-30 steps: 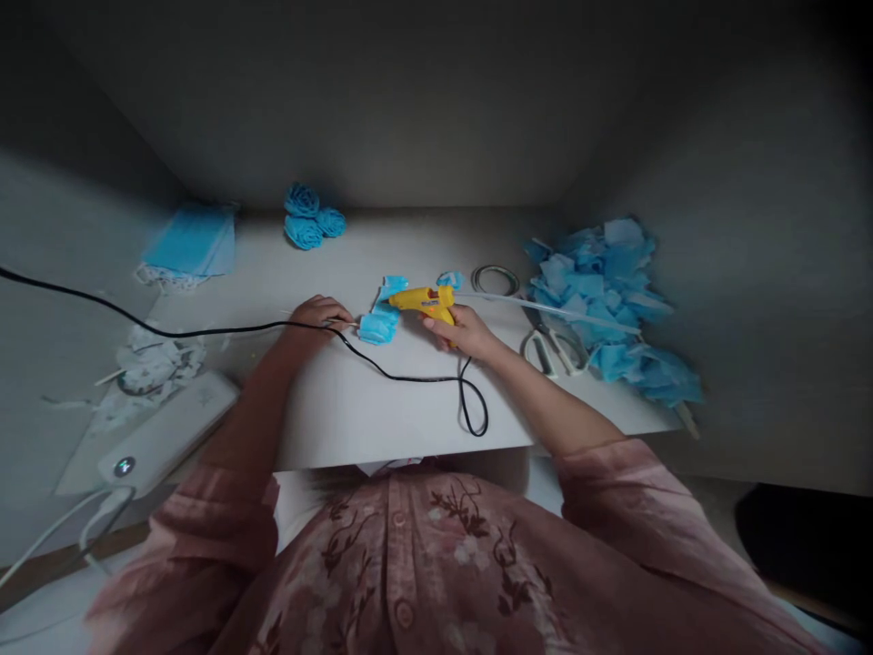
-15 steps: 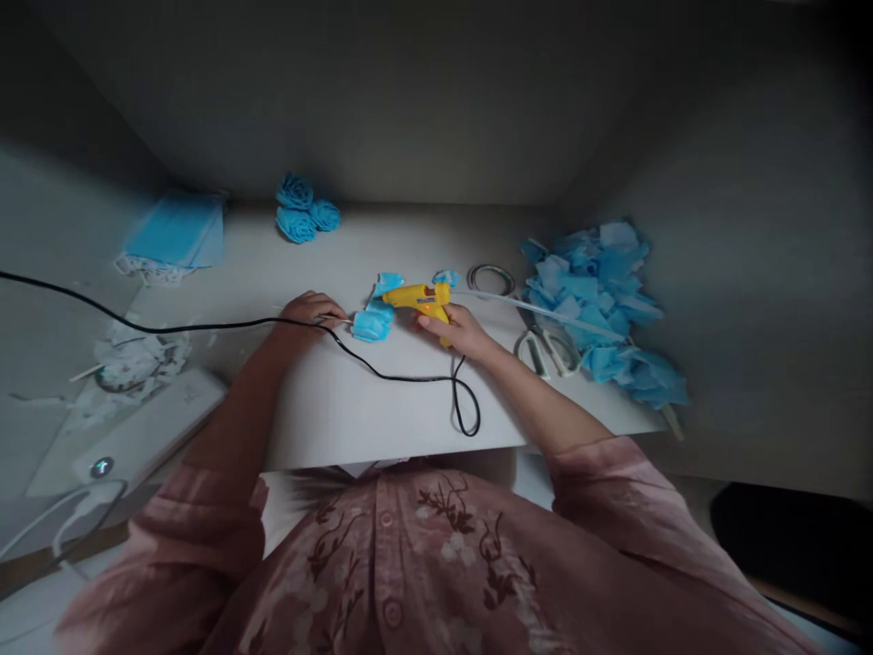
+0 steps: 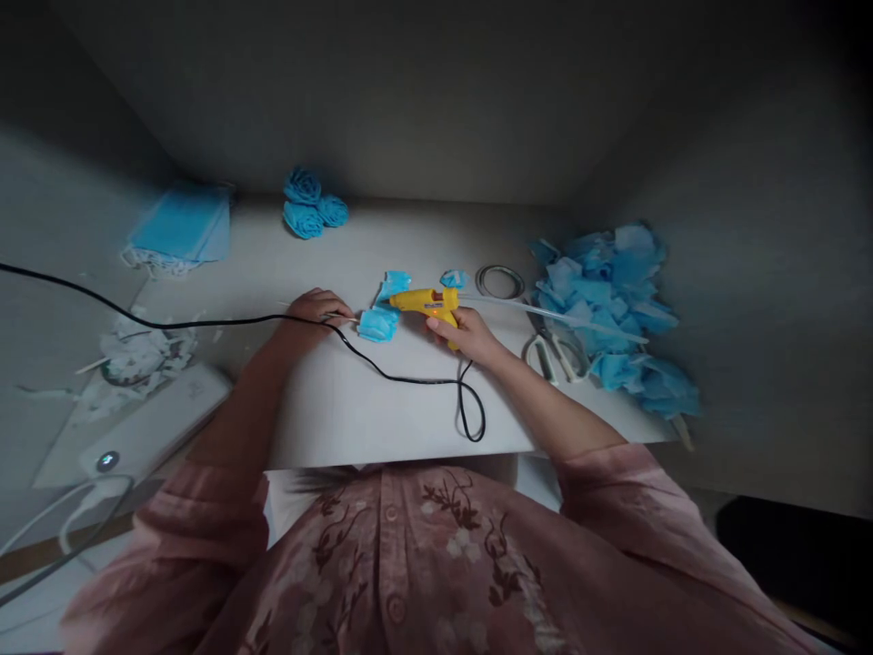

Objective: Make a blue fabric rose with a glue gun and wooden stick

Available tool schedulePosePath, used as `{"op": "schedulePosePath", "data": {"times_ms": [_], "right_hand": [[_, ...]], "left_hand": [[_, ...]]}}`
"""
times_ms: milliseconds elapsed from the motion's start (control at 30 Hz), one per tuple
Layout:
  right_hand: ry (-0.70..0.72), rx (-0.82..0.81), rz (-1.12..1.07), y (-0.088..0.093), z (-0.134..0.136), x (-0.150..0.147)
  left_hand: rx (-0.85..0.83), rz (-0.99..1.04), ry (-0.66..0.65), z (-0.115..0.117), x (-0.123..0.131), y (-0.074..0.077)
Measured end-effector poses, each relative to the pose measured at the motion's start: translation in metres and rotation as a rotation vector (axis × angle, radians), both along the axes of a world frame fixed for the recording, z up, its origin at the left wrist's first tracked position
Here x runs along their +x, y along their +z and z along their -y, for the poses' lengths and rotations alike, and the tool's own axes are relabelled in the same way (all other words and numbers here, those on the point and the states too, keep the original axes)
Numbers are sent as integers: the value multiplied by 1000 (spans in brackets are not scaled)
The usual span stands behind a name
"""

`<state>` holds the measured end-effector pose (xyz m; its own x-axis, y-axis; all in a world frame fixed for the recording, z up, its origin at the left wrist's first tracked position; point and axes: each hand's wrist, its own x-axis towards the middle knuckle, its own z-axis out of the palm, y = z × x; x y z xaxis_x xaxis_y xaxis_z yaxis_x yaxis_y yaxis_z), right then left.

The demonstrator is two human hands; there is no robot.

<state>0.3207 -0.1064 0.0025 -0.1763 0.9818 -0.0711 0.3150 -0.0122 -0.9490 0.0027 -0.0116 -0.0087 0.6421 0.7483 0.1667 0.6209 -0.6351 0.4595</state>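
Note:
My right hand [image 3: 470,335] grips a yellow glue gun [image 3: 426,300], its nozzle pointing left at a blue fabric strip [image 3: 378,324]. A long clear glue stick [image 3: 546,314] sticks out of the gun's back. My left hand [image 3: 317,307] is closed on a thin stick [image 3: 346,318], whose right end meets the rolled end of the blue strip. The strip lies on the white table, its other end stretching up and away behind the nozzle. Whether the nozzle touches the fabric I cannot tell. A small blue scrap [image 3: 454,278] lies just behind the gun.
Blue fabric roses [image 3: 305,205] and a stack of blue face masks [image 3: 181,227] stand at the back left. Rightward are a wire coil [image 3: 500,282], scissors [image 3: 556,355] and a heap of blue pieces [image 3: 600,282]. A black cord [image 3: 205,323] crosses my left wrist; a white power bank [image 3: 160,418] lies near left.
The whole view has shifted slightly, so things appear a little further right. Both hands keep their holds, and the glue gun's nozzle stays by the blue strip.

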Motion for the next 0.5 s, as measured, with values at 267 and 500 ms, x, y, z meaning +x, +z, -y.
{"op": "schedulePosePath", "data": {"times_ms": [267,500], "right_hand": [[-8,92,92,-3,2,2],[5,120,134,-3,3,1]], "left_hand": [[13,-3,18,2,1,1],[8,24,8,0,1,0]]}}
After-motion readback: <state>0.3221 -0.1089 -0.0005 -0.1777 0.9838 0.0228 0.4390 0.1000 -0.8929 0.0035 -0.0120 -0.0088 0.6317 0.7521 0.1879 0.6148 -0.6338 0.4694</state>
